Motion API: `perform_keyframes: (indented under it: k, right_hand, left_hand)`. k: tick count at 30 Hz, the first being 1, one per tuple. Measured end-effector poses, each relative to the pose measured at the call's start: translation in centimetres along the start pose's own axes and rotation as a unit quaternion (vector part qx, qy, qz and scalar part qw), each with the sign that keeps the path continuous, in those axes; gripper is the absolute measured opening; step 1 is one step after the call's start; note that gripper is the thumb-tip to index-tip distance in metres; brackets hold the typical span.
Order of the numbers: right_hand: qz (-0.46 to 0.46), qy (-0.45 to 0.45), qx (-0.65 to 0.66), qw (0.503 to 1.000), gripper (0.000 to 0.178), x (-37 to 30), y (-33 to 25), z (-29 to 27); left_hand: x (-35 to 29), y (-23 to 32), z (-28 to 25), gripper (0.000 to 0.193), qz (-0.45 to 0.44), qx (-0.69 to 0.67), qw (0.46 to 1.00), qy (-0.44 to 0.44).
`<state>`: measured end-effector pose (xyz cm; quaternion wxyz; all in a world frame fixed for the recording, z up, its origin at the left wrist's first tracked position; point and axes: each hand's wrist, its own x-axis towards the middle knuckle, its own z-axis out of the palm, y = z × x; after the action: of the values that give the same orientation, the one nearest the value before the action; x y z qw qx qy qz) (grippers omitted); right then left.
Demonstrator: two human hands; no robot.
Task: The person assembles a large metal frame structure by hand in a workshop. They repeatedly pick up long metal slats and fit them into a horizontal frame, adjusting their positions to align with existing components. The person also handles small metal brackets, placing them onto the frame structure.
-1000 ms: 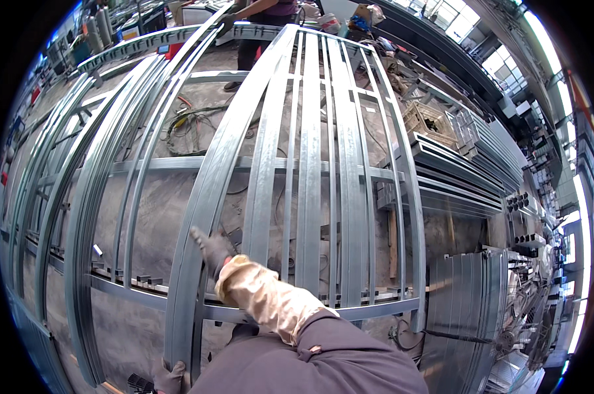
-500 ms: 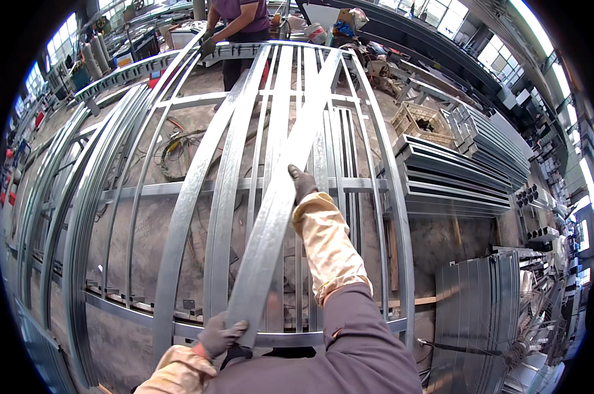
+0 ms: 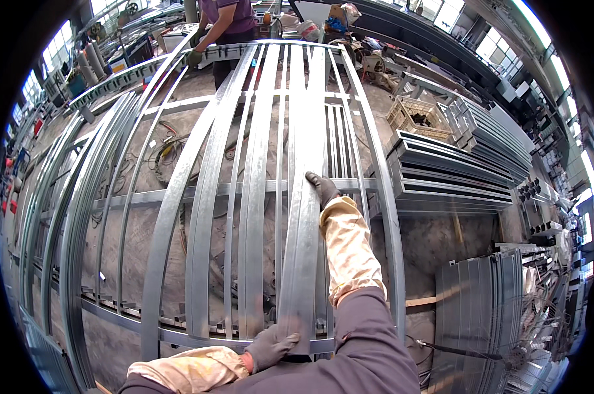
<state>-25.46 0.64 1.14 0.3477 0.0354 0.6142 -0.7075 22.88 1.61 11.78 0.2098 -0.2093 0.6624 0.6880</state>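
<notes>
A long, flat galvanized steel profile (image 3: 302, 243) lies lengthwise before me, among similar profiles on a metal frame. My right hand (image 3: 323, 187), in a dark glove, grips its right edge about midway along, fingertips on the top face. Around the near end my gloved left hand (image 3: 272, 347) is closed, its fingertips slightly blurred. Just left of the held piece runs a narrow steel strip (image 3: 279, 197), then another wide profile (image 3: 254, 217). Both forearms wear cream sleeve covers.
The frame's crossbar (image 3: 211, 190) runs under the profiles. A person (image 3: 228, 23) in a purple shirt stands at the far end, gloved hands on a long bar. Stacked steel channels (image 3: 451, 174) and a crate (image 3: 418, 121) sit at right; more profiles (image 3: 87, 223) lie left.
The held profile has swung from a slant to nearly straight ahead, lying further right at its near end. My left hand moved right with it; my right hand shifted slightly right.
</notes>
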Motion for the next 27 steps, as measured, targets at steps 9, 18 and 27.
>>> perform_keyframes:
  k: [9,18,27]
  right_hand:
    - [-0.037,0.008,-0.093,0.995,0.073,-7.6,-0.5,-10.5]
    - [0.019,0.134,-0.232,0.963,0.053,-23.2,7.1,-15.4]
    - [-0.021,0.252,-0.426,0.869,0.062,-20.9,11.8,-17.6]
  left_hand:
    - [7.7,2.5,7.0,0.051,-0.005,0.092,0.982,-0.167]
    - [14.8,-1.0,8.0,0.039,0.125,0.273,0.943,-0.142]
    - [9.8,-1.4,-2.4,0.030,-0.074,0.089,0.990,-0.083]
